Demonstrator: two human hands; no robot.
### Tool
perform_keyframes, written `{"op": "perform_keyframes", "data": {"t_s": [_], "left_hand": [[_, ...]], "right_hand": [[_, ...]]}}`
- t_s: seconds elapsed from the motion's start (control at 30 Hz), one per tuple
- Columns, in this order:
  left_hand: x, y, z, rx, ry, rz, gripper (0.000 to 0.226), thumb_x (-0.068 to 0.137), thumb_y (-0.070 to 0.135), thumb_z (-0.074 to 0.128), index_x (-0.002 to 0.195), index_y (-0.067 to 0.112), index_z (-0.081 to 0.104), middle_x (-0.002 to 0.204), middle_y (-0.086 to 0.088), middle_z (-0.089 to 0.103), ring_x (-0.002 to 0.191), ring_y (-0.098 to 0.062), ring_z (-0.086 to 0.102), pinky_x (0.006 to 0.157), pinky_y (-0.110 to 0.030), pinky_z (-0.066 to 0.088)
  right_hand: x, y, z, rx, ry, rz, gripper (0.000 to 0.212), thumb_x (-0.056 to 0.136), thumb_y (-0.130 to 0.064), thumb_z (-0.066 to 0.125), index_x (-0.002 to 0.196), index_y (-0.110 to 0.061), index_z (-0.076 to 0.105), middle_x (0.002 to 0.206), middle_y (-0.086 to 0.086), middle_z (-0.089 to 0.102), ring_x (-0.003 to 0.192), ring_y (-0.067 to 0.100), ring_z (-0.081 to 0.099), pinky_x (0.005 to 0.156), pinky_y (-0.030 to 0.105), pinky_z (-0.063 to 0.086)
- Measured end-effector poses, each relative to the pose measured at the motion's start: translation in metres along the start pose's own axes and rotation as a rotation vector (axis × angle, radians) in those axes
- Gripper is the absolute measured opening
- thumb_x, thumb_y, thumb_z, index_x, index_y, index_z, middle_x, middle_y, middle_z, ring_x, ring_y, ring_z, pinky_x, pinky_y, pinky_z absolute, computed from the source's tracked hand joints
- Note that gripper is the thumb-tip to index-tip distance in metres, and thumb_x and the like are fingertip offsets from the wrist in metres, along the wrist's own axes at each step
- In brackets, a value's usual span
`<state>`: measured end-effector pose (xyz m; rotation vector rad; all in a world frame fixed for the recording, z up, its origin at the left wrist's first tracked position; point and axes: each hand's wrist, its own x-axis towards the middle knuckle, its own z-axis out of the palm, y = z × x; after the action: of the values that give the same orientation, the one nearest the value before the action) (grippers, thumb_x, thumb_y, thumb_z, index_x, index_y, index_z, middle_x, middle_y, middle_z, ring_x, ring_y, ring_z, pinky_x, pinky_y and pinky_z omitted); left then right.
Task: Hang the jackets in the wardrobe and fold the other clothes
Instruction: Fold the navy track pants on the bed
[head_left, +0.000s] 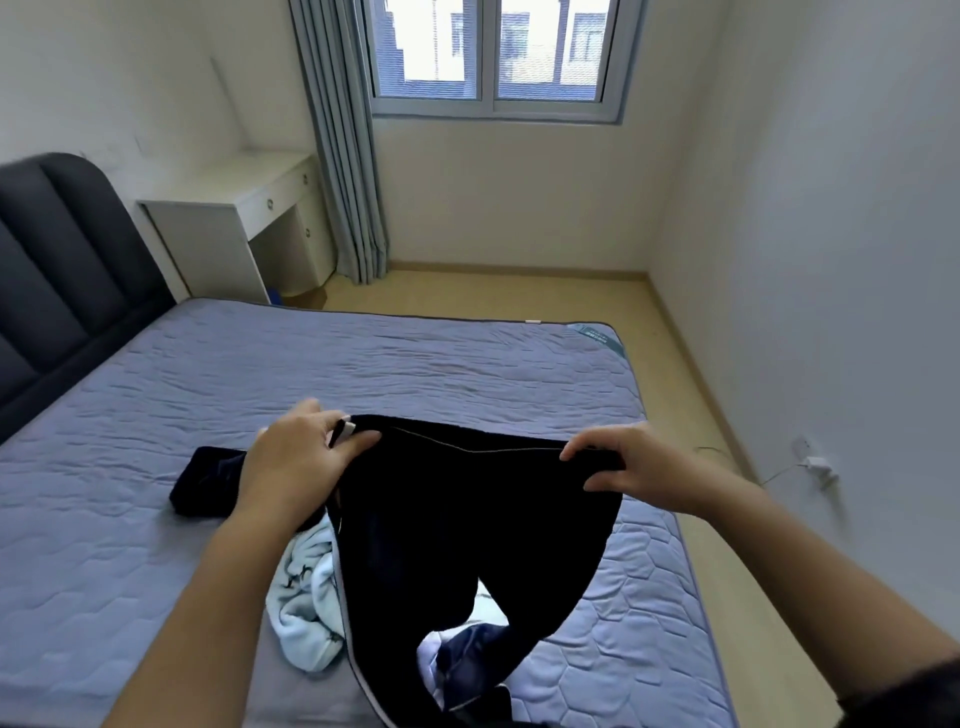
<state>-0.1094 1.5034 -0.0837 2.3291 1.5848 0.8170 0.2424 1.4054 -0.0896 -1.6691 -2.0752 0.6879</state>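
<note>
- While both arms reach forward over the mattress (156, 395), the left hand (306, 457) grips one end of the waistband of the black trousers (467, 525), with fingers curled over the top edge beside a small white tab.
- The right hand (639, 467) pinches the other end of the waistband, fingers curled over the top and thumb underneath.
- Between the hands the waistband is stretched almost level, sagging a little in the middle. A thin pale seam line runs just below its edge.
- The trousers hang from the hands above the mattress. Their legs drop towards its near edge, and a pale stripe runs down the left side.
- Under the trousers, on the near part of the mattress, lies a crumpled light-blue garment (306, 603), partly covered by the left forearm and a trouser leg.
- A navy-and-white garment (467, 660) lies bunched near the front edge, below the trouser legs.
- A dark folded garment (208, 483) lies flat on the mattress just left of the left hand, its right end hidden behind that hand.
- The mattress is quilted and grey-blue, and a dark padded headboard (67, 270) stands at the far left.
- Beyond the bed, a white desk (244, 208) sits in the corner beside a grey curtain (343, 156), which hangs at the left of a window (493, 52).
- Low on the right wall is a white plug (818, 464), its cord trailing left along the floor.
</note>
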Motion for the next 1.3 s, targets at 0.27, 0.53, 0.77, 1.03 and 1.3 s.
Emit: {"op": "perform_keyframes", "data": {"t_s": [0.27, 0.53, 0.77, 1.03, 1.3], "left_hand": [[0.036, 0.028, -0.034, 0.039, -0.141, 0.634, 0.037, 0.080, 0.009, 0.075, 0.106, 0.025, 0.053, 0.086, 0.010, 0.059, 0.061, -0.009, 0.054, 0.058, -0.027, 0.047], [0.097, 0.061, -0.099, 0.352, -0.245, 0.816, 0.036, 0.085, 0.026, 0.069, 0.118, 0.028, 0.055, 0.107, 0.015, 0.059, 0.078, -0.010, 0.060, 0.072, -0.029, 0.052], [0.145, 0.097, -0.168, 0.370, -0.251, 0.848, 0.012, 0.080, 0.016, 0.075, 0.091, 0.015, 0.071, 0.074, 0.023, 0.043, 0.066, 0.015, 0.050, 0.062, 0.000, 0.033], [0.184, 0.132, -0.228, 0.656, -0.170, 0.785, 0.028, 0.082, 0.037, 0.072, 0.069, 0.019, 0.055, 0.071, 0.011, 0.048, 0.057, 0.007, 0.045, 0.056, -0.008, 0.032], [0.189, 0.170, -0.236, 0.617, -0.175, 0.779, 0.010, 0.081, 0.042, 0.071, 0.086, 0.034, 0.068, 0.074, 0.016, 0.061, 0.070, 0.008, 0.052, 0.059, -0.010, 0.033]], "right_hand": [[0.002, -0.011, -0.048, -0.148, 0.001, -0.049, 0.046, 0.081, -0.002, 0.071, 0.119, -0.028, 0.062, 0.102, -0.025, 0.061, 0.093, -0.011, 0.056, 0.083, 0.007, 0.043], [0.020, -0.051, -0.139, -0.325, 0.032, -0.069, 0.044, 0.080, -0.012, 0.072, 0.114, -0.038, 0.060, 0.093, -0.021, 0.063, 0.084, 0.001, 0.058, 0.075, 0.012, 0.044], [0.030, -0.102, -0.206, -0.547, -0.059, -0.088, 0.031, 0.087, -0.020, 0.067, 0.073, -0.045, 0.053, 0.078, -0.015, 0.060, 0.075, 0.002, 0.056, 0.066, 0.012, 0.041], [0.025, -0.142, -0.287, -0.698, 0.026, 0.033, 0.020, 0.082, -0.047, 0.068, 0.091, -0.029, 0.072, 0.075, -0.012, 0.068, 0.071, 0.004, 0.062, 0.064, 0.023, 0.049], [0.011, -0.155, -0.323, -0.587, 0.200, -0.120, 0.015, 0.082, -0.034, 0.072, 0.071, -0.039, 0.062, 0.065, -0.013, 0.068, 0.061, -0.001, 0.062, 0.058, 0.008, 0.042]]}}
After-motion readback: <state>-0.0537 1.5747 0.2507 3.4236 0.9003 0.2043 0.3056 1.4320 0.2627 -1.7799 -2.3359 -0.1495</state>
